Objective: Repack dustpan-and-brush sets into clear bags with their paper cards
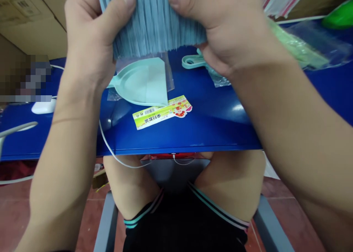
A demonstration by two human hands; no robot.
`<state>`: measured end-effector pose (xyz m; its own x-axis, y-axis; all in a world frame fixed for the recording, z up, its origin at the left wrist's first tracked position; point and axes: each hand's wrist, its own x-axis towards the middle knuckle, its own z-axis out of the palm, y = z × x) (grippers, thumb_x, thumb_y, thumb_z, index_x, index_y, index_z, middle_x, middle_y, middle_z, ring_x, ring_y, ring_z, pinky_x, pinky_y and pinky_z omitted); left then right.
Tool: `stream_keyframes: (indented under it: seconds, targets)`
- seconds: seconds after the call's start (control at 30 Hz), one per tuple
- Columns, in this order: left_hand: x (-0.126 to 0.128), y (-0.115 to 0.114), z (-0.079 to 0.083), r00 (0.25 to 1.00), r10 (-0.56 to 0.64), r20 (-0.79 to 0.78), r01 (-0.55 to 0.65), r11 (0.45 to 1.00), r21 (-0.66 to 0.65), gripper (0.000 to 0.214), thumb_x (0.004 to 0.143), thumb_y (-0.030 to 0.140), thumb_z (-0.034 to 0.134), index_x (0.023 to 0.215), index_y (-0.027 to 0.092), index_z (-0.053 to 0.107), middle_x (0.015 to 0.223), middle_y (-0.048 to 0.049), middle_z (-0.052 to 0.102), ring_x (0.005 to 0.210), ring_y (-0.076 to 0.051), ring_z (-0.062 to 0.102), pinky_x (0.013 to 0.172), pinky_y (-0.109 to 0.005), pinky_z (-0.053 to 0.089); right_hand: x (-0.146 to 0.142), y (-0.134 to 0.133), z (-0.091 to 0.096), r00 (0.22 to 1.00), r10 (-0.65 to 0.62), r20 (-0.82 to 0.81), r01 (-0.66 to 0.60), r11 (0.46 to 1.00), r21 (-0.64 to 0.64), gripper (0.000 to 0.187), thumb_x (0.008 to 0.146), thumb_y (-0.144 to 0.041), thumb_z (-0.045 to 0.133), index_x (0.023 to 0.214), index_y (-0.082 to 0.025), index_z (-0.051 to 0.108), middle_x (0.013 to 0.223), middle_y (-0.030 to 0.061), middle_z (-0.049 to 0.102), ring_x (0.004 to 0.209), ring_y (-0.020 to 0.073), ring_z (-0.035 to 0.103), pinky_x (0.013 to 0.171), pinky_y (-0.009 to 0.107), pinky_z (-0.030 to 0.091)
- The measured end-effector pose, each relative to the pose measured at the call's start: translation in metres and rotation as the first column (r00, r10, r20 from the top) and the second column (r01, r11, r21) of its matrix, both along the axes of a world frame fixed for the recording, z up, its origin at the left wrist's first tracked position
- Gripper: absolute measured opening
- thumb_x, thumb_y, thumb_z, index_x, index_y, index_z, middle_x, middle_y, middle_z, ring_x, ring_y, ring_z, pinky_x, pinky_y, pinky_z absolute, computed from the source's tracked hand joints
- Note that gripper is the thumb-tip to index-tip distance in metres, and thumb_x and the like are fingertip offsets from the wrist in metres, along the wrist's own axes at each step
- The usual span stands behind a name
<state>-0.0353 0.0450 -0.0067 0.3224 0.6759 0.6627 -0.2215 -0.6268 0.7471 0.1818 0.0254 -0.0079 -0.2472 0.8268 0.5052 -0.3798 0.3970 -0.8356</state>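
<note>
At the top of the head view I hold up a blue brush head (154,27) by its bristles, which point down toward me. My left hand (93,35) grips its left side with the thumb lying across the front. My right hand (220,27) grips the right side in the same way. The brush's upper part is cut off by the frame. Below it on the blue table lies a mint-green dustpan (142,81). A mint-green handle with a looped end (193,61) lies partly hidden behind my right hand. A printed yellow-green card (162,112) touches the dustpan's lower corner.
Clear plastic wrap (170,73) lies under the dustpan. Cardboard boxes (24,20) stand back left, with a white mouse-like object (44,106) nearer. A white cable (110,149) hangs over the table's front edge (220,148). Light-green packaging (303,48) lies at the right.
</note>
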Motion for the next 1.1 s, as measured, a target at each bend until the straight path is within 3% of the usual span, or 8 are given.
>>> stream_keyframes:
  seconds: [0.13, 0.27, 0.37, 0.5, 0.67, 0.83, 1.0, 1.1]
  targets:
    - [0.002, -0.001, -0.001, 1.000, 0.010, 0.024, -0.009, 0.998, -0.056, 0.051, 0.067, 0.036, 0.104, 0.101, 0.005, 0.080, 0.091, -0.0046, 0.073, 0.086, -0.015, 0.066, 0.081, -0.029, 0.058, 0.002, 0.007, -0.004, 0.995, -0.010, 0.103, -0.003, 0.993, 0.121, 0.004, 0.095, -0.005, 0.067, 0.098, -0.008, 0.066, 0.097, 0.0031, 0.078, 0.095, 0.0130, 0.074, 0.095, 0.032, 0.069]
    - [-0.001, 0.000, 0.000, 1.000, 0.022, 0.020, -0.020, 0.999, -0.050, 0.049, 0.065, 0.041, 0.104, 0.100, 0.012, 0.083, 0.093, -0.0019, 0.077, 0.089, -0.016, 0.070, 0.084, -0.030, 0.060, -0.002, 0.004, -0.008, 0.996, -0.060, 0.061, 0.051, 0.989, 0.136, 0.002, 0.093, -0.009, 0.072, 0.093, -0.010, 0.069, 0.093, 0.0029, 0.077, 0.089, 0.0122, 0.073, 0.087, 0.030, 0.066]
    - [-0.003, -0.001, 0.002, 0.999, 0.038, -0.022, -0.039, 0.997, -0.066, 0.051, 0.057, 0.041, 0.107, 0.093, 0.014, 0.083, 0.090, -0.0029, 0.078, 0.090, -0.018, 0.070, 0.086, -0.031, 0.059, -0.003, 0.004, -0.011, 0.997, -0.067, 0.031, 0.062, 0.987, 0.147, 0.008, 0.089, -0.015, 0.079, 0.091, -0.012, 0.071, 0.094, 0.0033, 0.078, 0.089, 0.0123, 0.073, 0.086, 0.029, 0.066]
    - [-0.003, -0.005, 0.002, 0.999, 0.036, 0.012, -0.035, 0.998, -0.060, 0.043, 0.065, 0.040, 0.104, 0.093, 0.014, 0.084, 0.088, -0.0031, 0.076, 0.090, -0.018, 0.070, 0.087, -0.032, 0.057, -0.002, 0.002, -0.010, 0.997, -0.050, 0.062, 0.043, 0.993, 0.107, 0.022, 0.081, -0.023, 0.089, 0.092, -0.015, 0.072, 0.098, 0.0032, 0.078, 0.094, 0.0131, 0.074, 0.092, 0.031, 0.067]
    - [0.002, -0.009, 0.000, 0.998, -0.052, 0.023, 0.053, 0.996, -0.065, 0.033, 0.074, 0.033, 0.099, 0.093, 0.012, 0.083, 0.085, -0.0023, 0.072, 0.088, -0.019, 0.071, 0.088, -0.035, 0.059, -0.005, -0.009, -0.004, 0.998, -0.037, 0.045, 0.037, 0.999, 0.001, 0.011, 0.085, -0.015, 0.079, 0.088, -0.013, 0.068, 0.095, 0.0054, 0.075, 0.091, 0.0161, 0.074, 0.090, 0.034, 0.067]
    - [0.008, -0.006, -0.004, 0.997, -0.078, -0.013, 0.076, 0.993, -0.085, 0.019, 0.080, 0.030, 0.092, 0.092, 0.018, 0.084, 0.090, -0.0070, 0.076, 0.089, -0.024, 0.072, 0.084, -0.039, 0.061, -0.008, -0.013, -0.004, 0.998, -0.006, 0.056, 0.007, 1.000, -0.027, 0.011, 0.089, -0.011, 0.076, 0.096, -0.015, 0.069, 0.101, 0.0025, 0.077, 0.105, 0.0143, 0.075, 0.102, 0.031, 0.067]
    - [0.013, -0.007, -0.006, 0.997, -0.081, 0.013, 0.082, 0.993, -0.081, 0.036, 0.070, 0.037, 0.101, 0.096, 0.021, 0.081, 0.098, -0.0057, 0.075, 0.104, -0.027, 0.073, 0.098, -0.042, 0.061, -0.013, -0.015, -0.006, 0.999, -0.029, 0.016, 0.028, 0.999, 0.036, 0.008, 0.088, -0.007, 0.072, 0.090, -0.014, 0.070, 0.091, -0.0014, 0.076, 0.096, 0.0111, 0.073, 0.099, 0.030, 0.067]
    - [0.014, -0.008, -0.008, 1.000, -0.025, 0.004, 0.025, 0.996, -0.085, 0.046, 0.067, 0.036, 0.104, 0.104, 0.018, 0.082, 0.104, -0.0062, 0.077, 0.108, -0.026, 0.074, 0.102, -0.041, 0.061, -0.018, -0.017, -0.006, 0.998, -0.061, 0.013, 0.061, 0.998, 0.026, 0.008, 0.084, -0.010, 0.071, 0.084, -0.018, 0.069, 0.090, -0.0034, 0.075, 0.092, 0.0101, 0.073, 0.097, 0.028, 0.066]
